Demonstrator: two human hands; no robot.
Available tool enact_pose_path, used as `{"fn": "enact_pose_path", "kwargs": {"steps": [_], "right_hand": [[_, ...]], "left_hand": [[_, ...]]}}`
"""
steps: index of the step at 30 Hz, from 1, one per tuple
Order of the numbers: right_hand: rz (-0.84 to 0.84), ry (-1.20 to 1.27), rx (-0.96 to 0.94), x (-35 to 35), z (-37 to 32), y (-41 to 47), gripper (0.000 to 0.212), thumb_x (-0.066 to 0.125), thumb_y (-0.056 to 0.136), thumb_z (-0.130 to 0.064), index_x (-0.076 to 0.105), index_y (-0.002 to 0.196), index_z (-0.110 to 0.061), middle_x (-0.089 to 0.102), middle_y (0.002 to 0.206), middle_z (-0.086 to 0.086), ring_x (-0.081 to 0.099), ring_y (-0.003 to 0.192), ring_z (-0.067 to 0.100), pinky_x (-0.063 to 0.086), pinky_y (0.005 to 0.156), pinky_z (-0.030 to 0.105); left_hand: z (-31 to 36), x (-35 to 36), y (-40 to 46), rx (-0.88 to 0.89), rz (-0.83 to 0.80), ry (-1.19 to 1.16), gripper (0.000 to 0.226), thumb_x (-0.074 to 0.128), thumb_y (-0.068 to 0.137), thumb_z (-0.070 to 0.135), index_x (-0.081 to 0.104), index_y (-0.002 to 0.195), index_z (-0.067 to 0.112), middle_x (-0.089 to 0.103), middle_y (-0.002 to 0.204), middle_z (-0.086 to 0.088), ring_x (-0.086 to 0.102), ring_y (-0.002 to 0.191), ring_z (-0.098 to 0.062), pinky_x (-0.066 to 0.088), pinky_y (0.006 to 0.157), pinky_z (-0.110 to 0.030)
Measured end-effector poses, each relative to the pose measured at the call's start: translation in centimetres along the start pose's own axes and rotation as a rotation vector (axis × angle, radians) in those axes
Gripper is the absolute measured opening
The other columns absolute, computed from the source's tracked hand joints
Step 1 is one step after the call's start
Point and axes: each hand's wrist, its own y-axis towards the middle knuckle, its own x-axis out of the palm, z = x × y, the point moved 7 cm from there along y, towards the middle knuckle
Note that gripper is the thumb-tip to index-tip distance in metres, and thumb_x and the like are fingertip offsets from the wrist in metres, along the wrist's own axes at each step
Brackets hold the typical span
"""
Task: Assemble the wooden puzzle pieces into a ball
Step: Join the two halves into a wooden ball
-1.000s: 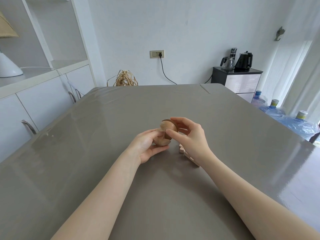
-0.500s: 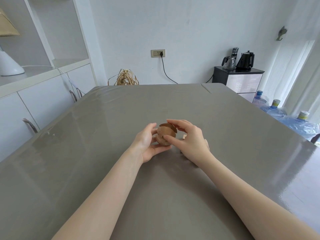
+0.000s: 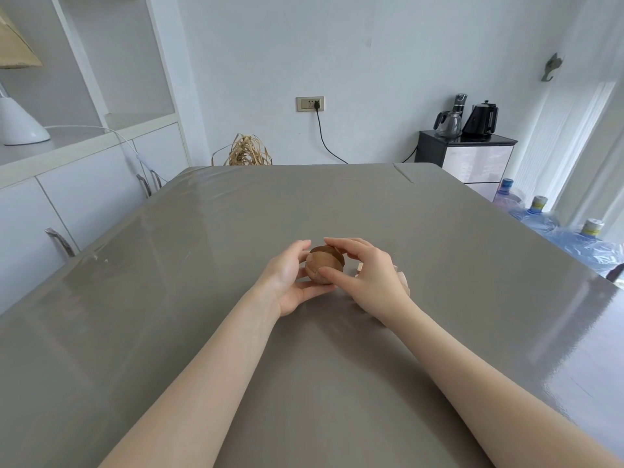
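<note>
While you look down through the head camera, the only view you have, the wooden ball (image 3: 323, 267) sits low over the grey desk (image 3: 337, 204), near its middle, caught between your two hands. Your left hand (image 3: 288, 278) cups it from the left and beneath, fingers curled under and thumb up beside it. Your right hand (image 3: 369, 276) pinches it, thumb on the near face and fingers arched over the top.

A darker cap-like piece (image 3: 332, 253) at the upper right looks proud of the rounded body, so the ball seems not fully seated. That is where trouble could start: if you press with the pieces slightly out of line, the cap may jam, or the pieces already joined may spring apart. Squeeze unevenly and the round shape could squirt out of your fingers and roll away on the glossy desk.

Pale loose pieces (image 3: 401, 276) lie on the desk just behind your right hand, mostly hidden by it, so how many remain cannot be told. Your wrist is close enough that a turn of the hand could sweep them aside. Whether the ball touches the desk cannot be told either.
</note>
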Motion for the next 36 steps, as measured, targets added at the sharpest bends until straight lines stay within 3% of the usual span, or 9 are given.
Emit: {"fn": "enact_pose_path", "kwargs": {"steps": [7, 10, 15, 18, 21, 26, 31, 34, 36], "right_hand": [[-0.028, 0.002, 0.003, 0.3, 0.1, 0.0, 0.04, 0.069, 0.084, -0.026, 0.061, 0.123, -0.029, 0.052, 0.104, -0.021, 0.037, 0.081, -0.035, 0.019, 0.07, -0.013], [-0.032, 0.005, 0.011, 0.3, 0.2, 0.0, 0.042, 0.069, 0.083, -0.027, 0.06, 0.125, -0.029, 0.052, 0.105, -0.021, 0.035, 0.08, -0.033, 0.017, 0.07, -0.014], [-0.049, 0.06, 0.023, 0.5, 0.6, 0.2, 0.04, 0.069, 0.083, -0.024, 0.061, 0.122, -0.031, 0.055, 0.105, -0.022, 0.042, 0.086, -0.03, 0.02, 0.072, -0.012], [-0.058, 0.174, 0.06, 0.6, 1.3, 0.4, 0.038, 0.066, 0.084, -0.018, 0.063, 0.12, -0.029, 0.061, 0.104, -0.02, 0.054, 0.1, -0.01, 0.035, 0.082, -0.003], [-0.082, 0.296, 0.107, 0.7, 1.9, 0.7, 0.037, 0.064, 0.084, -0.012, 0.065, 0.117, -0.028, 0.067, 0.105, -0.015, 0.061, 0.099, -0.003, 0.039, 0.076, 0.002], [-0.132, 0.404, 0.127, 1.1, 2.5, 1.0, 0.045, 0.062, 0.074, -0.013, 0.065, 0.116, -0.029, 0.069, 0.11, -0.008, 0.061, 0.107, 0.004, 0.046, 0.095, 0.025], [-0.208, 0.419, 0.108, 1.4, 2.5, 1.0, 0.047, 0.059, 0.078, -0.001, 0.064, 0.117, -0.028, 0.071, 0.106, -0.01, 0.062, 0.104, 0.001, 0.046, 0.09, 0.017], [-0.244, 0.381, 0.064, 1.6, 2.1, 0.8, 0.056, 0.056, 0.065, -0.012, 0.062, 0.116, -0.034, 0.068, 0.106, -0.016, 0.059, 0.104, -0.004, 0.047, 0.073, 0.01], [-0.252, 0.323, 0.029, 1.8, 1.9, 0.7, 0.063, 0.054, 0.061, -0.015, 0.058, 0.12, -0.037, 0.065, 0.112, -0.015, 0.057, 0.106, -0.003, 0.049, 0.077, 0.014]], "left_hand": [[0.2, 0.5, -0.5, 0.038, -0.061, 0.101, 0.015, 0.063, 0.088, 0.022, 0.069, 0.088, 0.009, 0.066, 0.095, -0.012, 0.062, 0.091, -0.024, 0.058, 0.076, -0.039], [0.3, 0.6, -0.5, 0.058, -0.073, 0.11, 0.011, 0.063, 0.087, 0.014, 0.07, 0.08, 0.009, 0.064, 0.087, -0.011, 0.059, 0.087, -0.02, 0.058, 0.075, -0.038], [0.4, 0.4, -0.3, 0.057, -0.069, 0.125, 0.011, 0.061, 0.087, 0.012, 0.069, 0.086, 0.005, 0.064, 0.087, -0.013, 0.061, 0.084, -0.021, 0.059, 0.071, -0.036], [0.5, 0.0, -0.1, 0.042, -0.078, 0.125, 0.011, 0.062, 0.085, 0.012, 0.069, 0.085, 0.003, 0.064, 0.086, -0.015, 0.064, 0.079, -0.023, 0.06, 0.071, -0.037], [0.6, -0.4, 0.0, 0.013, -0.083, 0.128, 0.011, 0.063, 0.084, 0.012, 0.068, 0.089, 0.003, 0.066, 0.087, -0.016, 0.067, 0.079, -0.026, 0.06, 0.072, -0.038], [0.6, -0.5, -0.1, -0.031, -0.128, 0.14, 0.02, 0.062, 0.084, 0.015, 0.066, 0.1, 0.004, 0.065, 0.102, -0.018, 0.067, 0.087, -0.03, 0.06, 0.071, -0.038], [0.5, -0.6, -0.1, -0.045, -0.147, 0.152, 0.03, 0.059, 0.086, 0.014, 0.063, 0.111, -0.002, 0.062, 0.11, -0.022, 0.062, 0.099, -0.035, 0.06, 0.073, -0.039], [0.7, -0.8, -0.2, -0.041, -0.142, 0.147, 0.035, 0.059, 0.086, 0.016, 0.062, 0.115, -0.003, 0.061, 0.114, -0.022, 0.063, 0.099, -0.032, 0.06, 0.072, -0.038], [0.8, -1.0, -0.2, -0.038, -0.13, 0.141, 0.029, 0.059, 0.086, 0.017, 0.064, 0.109, 0.0, 0.062, 0.112, -0.02, 0.063, 0.098, -0.031, 0.06, 0.073, -0.038]]}}
